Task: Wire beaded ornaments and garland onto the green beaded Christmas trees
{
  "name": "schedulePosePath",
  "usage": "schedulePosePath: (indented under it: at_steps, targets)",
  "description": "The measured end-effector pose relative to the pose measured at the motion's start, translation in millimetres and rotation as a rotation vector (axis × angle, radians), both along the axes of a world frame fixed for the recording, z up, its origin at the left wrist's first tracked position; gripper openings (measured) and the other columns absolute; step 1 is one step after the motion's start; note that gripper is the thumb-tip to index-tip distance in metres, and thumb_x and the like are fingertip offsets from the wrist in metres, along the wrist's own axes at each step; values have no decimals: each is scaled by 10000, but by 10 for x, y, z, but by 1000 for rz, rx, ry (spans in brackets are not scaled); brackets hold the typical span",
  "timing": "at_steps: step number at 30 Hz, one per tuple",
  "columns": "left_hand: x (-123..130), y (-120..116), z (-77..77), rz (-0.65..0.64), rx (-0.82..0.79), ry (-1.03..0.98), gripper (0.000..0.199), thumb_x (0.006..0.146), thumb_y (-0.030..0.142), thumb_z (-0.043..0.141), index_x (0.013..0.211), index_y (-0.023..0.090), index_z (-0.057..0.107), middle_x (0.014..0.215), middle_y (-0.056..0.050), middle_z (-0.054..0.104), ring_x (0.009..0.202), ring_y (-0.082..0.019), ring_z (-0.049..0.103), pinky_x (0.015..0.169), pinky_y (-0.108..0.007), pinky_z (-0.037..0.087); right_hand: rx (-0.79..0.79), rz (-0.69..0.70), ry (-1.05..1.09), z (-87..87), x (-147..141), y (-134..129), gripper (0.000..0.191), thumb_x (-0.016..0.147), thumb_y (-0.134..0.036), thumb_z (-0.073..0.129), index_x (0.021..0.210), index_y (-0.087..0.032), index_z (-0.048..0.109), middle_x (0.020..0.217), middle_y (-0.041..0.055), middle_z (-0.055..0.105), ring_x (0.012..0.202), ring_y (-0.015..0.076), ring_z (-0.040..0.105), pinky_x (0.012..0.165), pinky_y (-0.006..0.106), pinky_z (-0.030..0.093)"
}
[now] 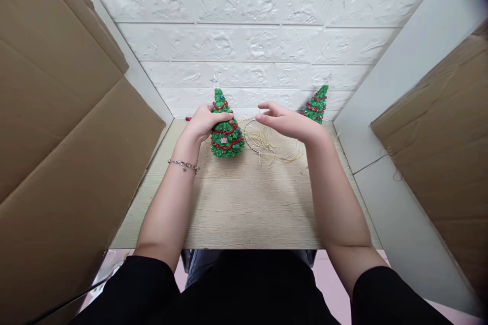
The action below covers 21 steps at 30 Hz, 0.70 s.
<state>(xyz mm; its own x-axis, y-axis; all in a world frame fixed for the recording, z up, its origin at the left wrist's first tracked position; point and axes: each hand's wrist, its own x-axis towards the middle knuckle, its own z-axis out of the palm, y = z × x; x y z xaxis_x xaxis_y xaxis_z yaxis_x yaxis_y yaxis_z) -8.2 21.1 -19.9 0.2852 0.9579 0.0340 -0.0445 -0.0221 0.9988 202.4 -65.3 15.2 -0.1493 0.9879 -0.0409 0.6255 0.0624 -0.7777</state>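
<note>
A small green beaded Christmas tree (227,143) with red garlands, small ornaments and a clear star on top stands upright at the back, left of centre. My left hand (208,121) is closed around its upper left side, the thumb across the front. To the right, my right hand (280,119) hovers over a loose tangle of pale and yellow threads (267,144), its thumb and fingers apart and nothing visible between them. Behind my right hand a second, similar tree (317,104) leans to the right near the wall, its lower part hidden.
The pale wooden table (251,208) ends at a white brick-patterned wall (236,43). Cardboard sheets (76,127) and white panels (400,81) close in both sides. A small red item (188,119) lies at the back left.
</note>
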Motion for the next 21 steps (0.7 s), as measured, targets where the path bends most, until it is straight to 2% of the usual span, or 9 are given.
schedulePosePath:
  at_steps: [3, 7, 11, 15, 21]
  targets:
    - [10, 3, -51, -88, -30, 70, 329, 488, 203, 852, 747, 111, 670, 723, -52, 697, 672, -158, 641, 728, -309, 535, -15, 21, 30, 56, 53, -47, 620, 975, -457, 511, 1510, -195, 341, 1429, 102, 544, 1307, 245, 515, 1124, 407, 388]
    - [-1, 22, -99, -160, 2, 148, 398, 491, 209, 866, 834, 125, 683, 843, -66, 723, 763, -180, 661, 799, -336, 530, -3, -11, 6, 153, 101, -122, 630, 973, -459, 513, 1519, -198, 337, 1399, 96, 568, 1303, 260, 515, 1124, 434, 391]
    - [-41, 36, -93, -207, 24, 193, 419, 506, 217, 863, 875, 136, 681, 849, -55, 719, 789, -186, 656, 842, -356, 522, 46, -42, -11, 205, 168, -175, 552, 954, -444, 542, 1443, -200, 460, 1280, 102, 634, 1205, 279, 577, 1073, 464, 438]
    - [-80, 14, -51, -267, 47, 271, 484, 483, 195, 860, 939, 164, 699, 907, -39, 720, 853, -192, 656, 878, -350, 518, 223, -117, 66, 196, 268, -177, 391, 967, -408, 525, 1307, -222, 573, 1230, 82, 640, 1095, 259, 629, 1007, 475, 481]
    - [-100, 4, -51, -304, 53, 307, 382, 495, 198, 856, 855, 197, 727, 853, -33, 717, 807, -189, 662, 820, -325, 531, 553, -253, 264, 262, 297, -234, 188, 978, -244, 520, 1142, -240, 611, 1212, 65, 648, 1075, 214, 634, 933, 406, 527]
